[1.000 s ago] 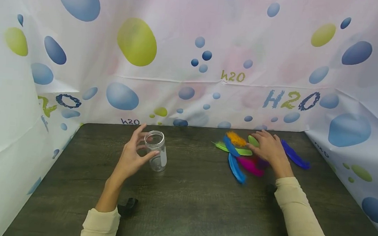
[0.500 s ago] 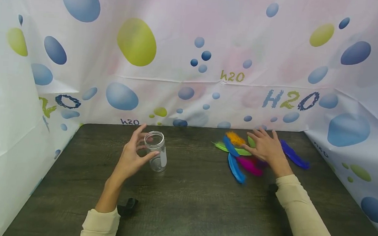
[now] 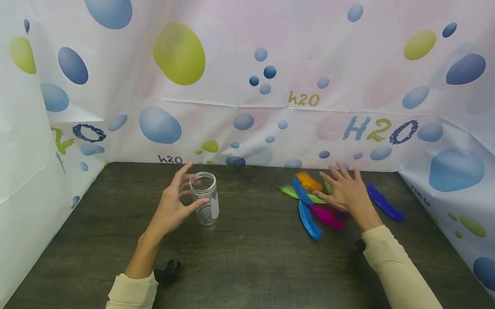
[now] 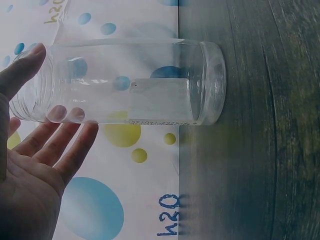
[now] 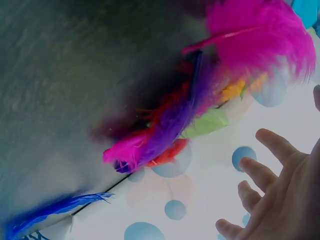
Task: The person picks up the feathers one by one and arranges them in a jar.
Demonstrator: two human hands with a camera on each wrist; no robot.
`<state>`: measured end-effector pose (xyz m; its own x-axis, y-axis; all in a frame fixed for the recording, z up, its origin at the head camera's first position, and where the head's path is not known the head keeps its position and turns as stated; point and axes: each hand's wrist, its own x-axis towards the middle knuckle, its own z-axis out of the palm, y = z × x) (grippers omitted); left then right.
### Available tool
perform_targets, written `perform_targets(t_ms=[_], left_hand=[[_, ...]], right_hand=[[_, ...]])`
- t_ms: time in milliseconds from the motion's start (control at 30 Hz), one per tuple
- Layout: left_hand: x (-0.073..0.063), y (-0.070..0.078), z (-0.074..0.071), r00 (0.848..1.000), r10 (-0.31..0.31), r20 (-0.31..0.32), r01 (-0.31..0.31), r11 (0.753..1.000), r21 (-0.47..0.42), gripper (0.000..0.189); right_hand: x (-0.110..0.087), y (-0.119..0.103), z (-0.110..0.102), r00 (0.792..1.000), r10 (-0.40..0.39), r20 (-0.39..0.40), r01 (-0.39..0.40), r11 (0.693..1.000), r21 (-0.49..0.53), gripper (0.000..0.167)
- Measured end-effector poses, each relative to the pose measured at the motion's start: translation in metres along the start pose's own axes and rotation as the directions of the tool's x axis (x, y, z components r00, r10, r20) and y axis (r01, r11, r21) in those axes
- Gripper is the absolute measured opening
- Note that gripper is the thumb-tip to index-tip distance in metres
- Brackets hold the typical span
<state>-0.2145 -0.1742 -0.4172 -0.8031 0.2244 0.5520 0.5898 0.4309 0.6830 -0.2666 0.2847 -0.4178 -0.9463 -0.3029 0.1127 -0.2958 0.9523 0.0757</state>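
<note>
Right hand (image 3: pixel 350 195) spread wider above feathers (image 3: pixel 328 217); left hand (image 3: pixel 173 207) around empty jar (image 3: pixel 206 213).

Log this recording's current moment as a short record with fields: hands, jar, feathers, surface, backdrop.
Left hand: thumb and fingers around the jar
Right hand: fingers spread at the feather pile, holding nothing
Jar: clear, upright, open-topped, pale label on its side; no feather seen inside
Feather pile: orange, green, light blue, pink and purple, overlapping, partly hidden by the right hand
Separate feather: blue-violet, right of the pile
Surface: dark wood-look table
Backdrop: pale sheet, blue and green spots, "H2O" lettering
</note>
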Motion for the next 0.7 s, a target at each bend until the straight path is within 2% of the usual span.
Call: perform_targets(t_ms=[233, 700], left_hand=[[0.0006, 0.002, 0.0008, 1.0, -0.003, 0.006, 0.003, 1.0, 0.004, 0.102], [0.0015, 0.0023, 0.0015, 1.0, 0.007, 0.008, -0.008, 1.0, 0.008, 0.102]], right_hand=[[-0.0013, -0.0035, 0.0018, 1.0, -0.016, -0.023, 0.015, 1.0, -0.022, 0.07], [-0.0027, -0.0007, 0.0058, 0.999, -0.01, -0.034, 0.01, 1.0, 0.0, 0.068]])
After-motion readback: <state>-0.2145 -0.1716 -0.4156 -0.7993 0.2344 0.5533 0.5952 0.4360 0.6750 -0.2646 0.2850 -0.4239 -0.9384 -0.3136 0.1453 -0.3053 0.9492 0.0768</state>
